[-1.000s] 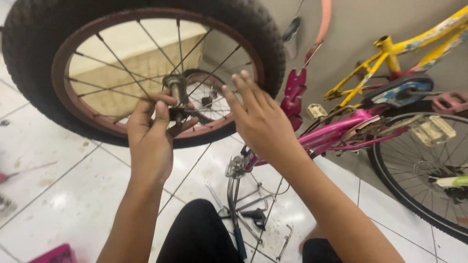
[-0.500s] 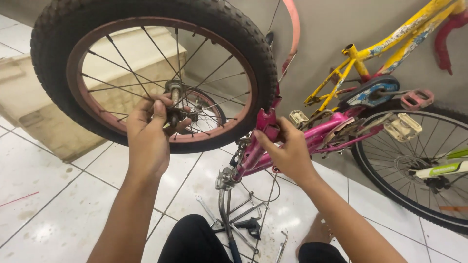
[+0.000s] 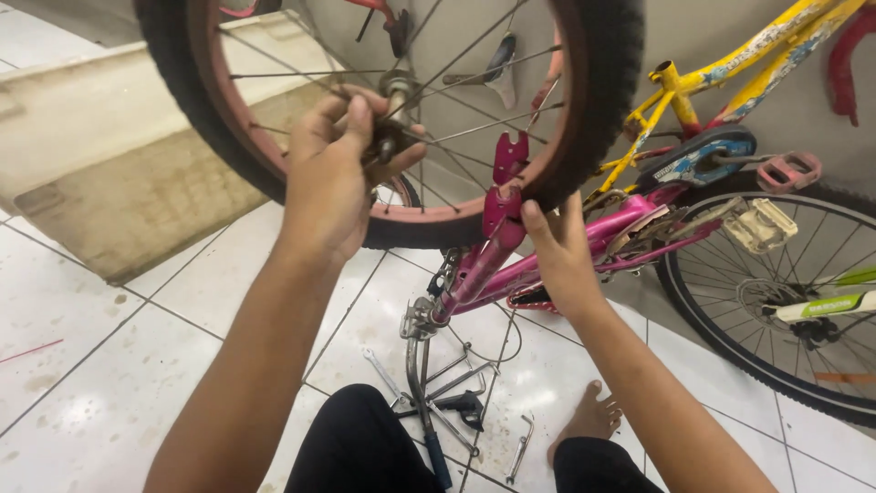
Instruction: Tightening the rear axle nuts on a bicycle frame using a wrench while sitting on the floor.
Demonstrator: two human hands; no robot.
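Note:
A small bicycle wheel (image 3: pixel 602 110) with a black tyre, a dull pink rim and thin spokes is held up in front of me. My left hand (image 3: pixel 333 169) grips its metal hub and axle (image 3: pixel 397 91) at the centre. My right hand (image 3: pixel 558 256) rests on the pink fork (image 3: pixel 497 224) of an upside-down pink bicycle frame (image 3: pixel 630 228), fingers wrapped around it just below the rim. The fork's tips reach up between the spokes, short of the hub.
Wrenches and other tools (image 3: pixel 456 402) lie on the white tiled floor by the handlebar (image 3: pixel 422 365) and my bare foot (image 3: pixel 589 415). A yellow bicycle frame (image 3: pixel 721 78) leans on the wall, and a larger wheel (image 3: pixel 776 283) stands at right. A low concrete step (image 3: pixel 128 183) is at left.
The wheel has come up and closer, and the view has shifted. My right hand dropped from the spokes to the pink fork and stays there. My left hand keeps hold of the hub.

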